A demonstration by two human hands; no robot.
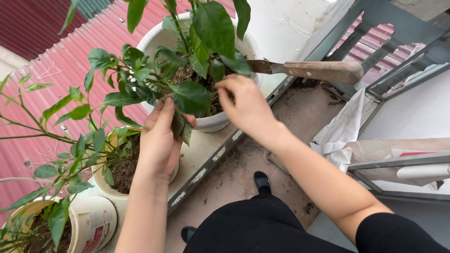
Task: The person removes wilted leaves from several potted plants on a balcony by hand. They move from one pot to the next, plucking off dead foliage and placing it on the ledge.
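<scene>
White pot (213, 122) — soil (206, 82), leafy plant (206, 33).

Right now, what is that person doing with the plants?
A person bends over a white pot with a leafy green plant on a ledge. The left hand touches the leaves at the pot's side, and the right hand reaches into the soil. A trowel with a wooden handle rests on the pot's rim.

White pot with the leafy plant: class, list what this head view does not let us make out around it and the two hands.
- Right hand fingertips: hidden by leaves; any grip unclear.
- Left hand fingers: partly behind a leaf.
- Trowel blade tip: buried behind foliage in the white pot.
- Plastic bucket: cut by the bottom edge.
</scene>
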